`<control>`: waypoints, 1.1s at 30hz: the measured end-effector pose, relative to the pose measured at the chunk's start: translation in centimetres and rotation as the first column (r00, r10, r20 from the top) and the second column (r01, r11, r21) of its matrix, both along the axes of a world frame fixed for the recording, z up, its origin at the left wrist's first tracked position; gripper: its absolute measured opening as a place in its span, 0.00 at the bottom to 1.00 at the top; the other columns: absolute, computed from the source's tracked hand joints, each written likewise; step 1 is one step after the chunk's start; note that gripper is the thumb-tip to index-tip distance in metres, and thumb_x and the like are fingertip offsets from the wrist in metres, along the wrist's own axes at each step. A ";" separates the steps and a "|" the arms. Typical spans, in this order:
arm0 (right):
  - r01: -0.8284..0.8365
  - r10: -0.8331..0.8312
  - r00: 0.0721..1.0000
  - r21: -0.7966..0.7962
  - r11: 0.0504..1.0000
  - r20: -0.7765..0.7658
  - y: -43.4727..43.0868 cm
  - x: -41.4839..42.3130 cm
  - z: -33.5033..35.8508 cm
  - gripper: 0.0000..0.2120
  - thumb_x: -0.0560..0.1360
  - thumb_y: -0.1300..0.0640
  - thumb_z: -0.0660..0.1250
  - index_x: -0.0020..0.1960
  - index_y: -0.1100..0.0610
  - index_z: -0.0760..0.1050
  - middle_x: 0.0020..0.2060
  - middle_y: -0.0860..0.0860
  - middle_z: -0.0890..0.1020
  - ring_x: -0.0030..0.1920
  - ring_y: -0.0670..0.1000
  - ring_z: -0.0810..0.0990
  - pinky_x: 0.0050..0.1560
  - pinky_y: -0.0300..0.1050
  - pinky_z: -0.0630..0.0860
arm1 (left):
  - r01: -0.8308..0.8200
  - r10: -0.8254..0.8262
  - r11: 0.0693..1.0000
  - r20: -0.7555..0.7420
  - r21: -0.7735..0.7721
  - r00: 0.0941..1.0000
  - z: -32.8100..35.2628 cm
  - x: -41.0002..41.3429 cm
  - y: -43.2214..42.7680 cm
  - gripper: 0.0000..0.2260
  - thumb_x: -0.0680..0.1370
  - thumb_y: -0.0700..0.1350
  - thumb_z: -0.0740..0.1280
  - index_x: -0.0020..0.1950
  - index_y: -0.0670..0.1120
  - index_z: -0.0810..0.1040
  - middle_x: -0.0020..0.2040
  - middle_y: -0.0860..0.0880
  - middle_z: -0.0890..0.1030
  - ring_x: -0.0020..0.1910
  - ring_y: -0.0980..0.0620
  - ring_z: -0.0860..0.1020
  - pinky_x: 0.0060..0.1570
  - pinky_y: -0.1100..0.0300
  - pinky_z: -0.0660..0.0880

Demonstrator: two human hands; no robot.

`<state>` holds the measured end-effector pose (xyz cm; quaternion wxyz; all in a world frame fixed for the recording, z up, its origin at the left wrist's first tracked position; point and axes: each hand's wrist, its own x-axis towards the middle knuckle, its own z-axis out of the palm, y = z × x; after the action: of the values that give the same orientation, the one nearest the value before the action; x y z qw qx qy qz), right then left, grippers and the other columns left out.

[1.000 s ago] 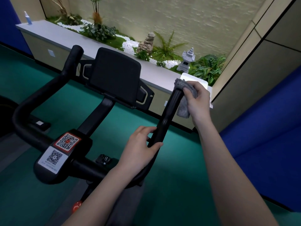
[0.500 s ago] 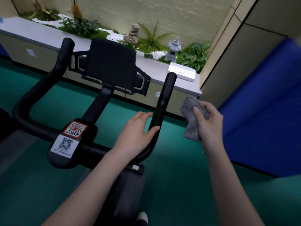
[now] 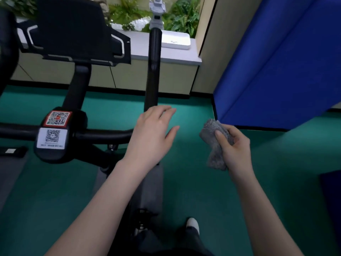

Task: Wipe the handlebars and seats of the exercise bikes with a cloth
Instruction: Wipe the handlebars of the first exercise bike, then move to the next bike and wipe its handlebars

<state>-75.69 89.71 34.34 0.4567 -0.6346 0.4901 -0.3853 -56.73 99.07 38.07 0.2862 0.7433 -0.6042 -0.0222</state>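
Green floor (image 3: 184, 108) all the way across, with a grey mat (image 3: 153, 185) lying under the exercise bike. Far left, a blurred black curve of handlebar (image 3: 7, 43) at the frame's edge. Next along, two code stickers (image 3: 53, 130) on the bike's centre block, one red-framed above one white, and over them the black screen holder (image 3: 73, 28) on its stem. Behind runs a pale ledge (image 3: 144, 50) carrying a white box (image 3: 175, 41); a stone lantern (image 3: 156, 15) and ferns (image 3: 182, 17) sit beyond it. Then a beige wall (image 3: 208, 52), and a big blue panel (image 3: 276, 61) fills the right.

Now the hands. The left hand (image 3: 153, 133) lies flat over the bend where the crossbar turns up into the right handlebar grip (image 3: 154, 71), fingers straight and loosely spread, thumb out to the side. Resting on the bar or just over it? Cannot tell, the hand covers the spot. Over to the right hand (image 3: 236, 145): curled round a bunched grey cloth (image 3: 214, 143), thumb laid across it, held above the floor to the right of the bike, clear of the grip. A white shoe tip (image 3: 192, 223) pokes in at the bottom.
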 end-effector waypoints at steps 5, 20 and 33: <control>0.028 -0.029 0.999 0.038 0.999 0.022 -0.5 -5.4 -1.7 0.05 0.76 0.61 0.67 0.49 0.53 0.78 0.44 0.48 0.83 0.47 0.49 0.81 0.51 0.49 0.78 | 0.056 -0.063 0.992 0.063 0.113 0.996 -1.8 -4.7 -1.3 0.19 0.77 0.47 0.66 0.67 0.42 0.73 0.66 0.45 0.73 0.65 0.45 0.71 0.63 0.49 0.66; 0.230 -0.236 0.972 0.167 0.959 0.015 -6.0 -33.4 -5.2 0.08 0.76 0.64 0.66 0.47 0.52 0.78 0.40 0.46 0.82 0.40 0.41 0.78 0.45 0.36 0.75 | 0.179 -0.172 0.731 -0.076 0.659 0.982 -14.7 -25.9 -12.4 0.21 0.79 0.52 0.61 0.70 0.45 0.69 0.68 0.47 0.71 0.66 0.46 0.70 0.64 0.51 0.69; 0.233 -0.222 0.972 0.236 0.943 -0.072 -13.1 -32.5 -6.6 0.07 0.76 0.65 0.65 0.48 0.53 0.78 0.42 0.48 0.82 0.43 0.46 0.78 0.51 0.45 0.75 | 0.019 -0.032 0.744 0.007 0.668 0.999 -17.2 -23.4 -14.4 0.23 0.79 0.57 0.59 0.70 0.47 0.69 0.66 0.47 0.72 0.65 0.45 0.71 0.63 0.52 0.68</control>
<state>-108.22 76.61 27.76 0.4724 -0.5215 0.6135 -0.3584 -80.17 84.64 20.92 -0.0046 0.7883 -0.5690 -0.2340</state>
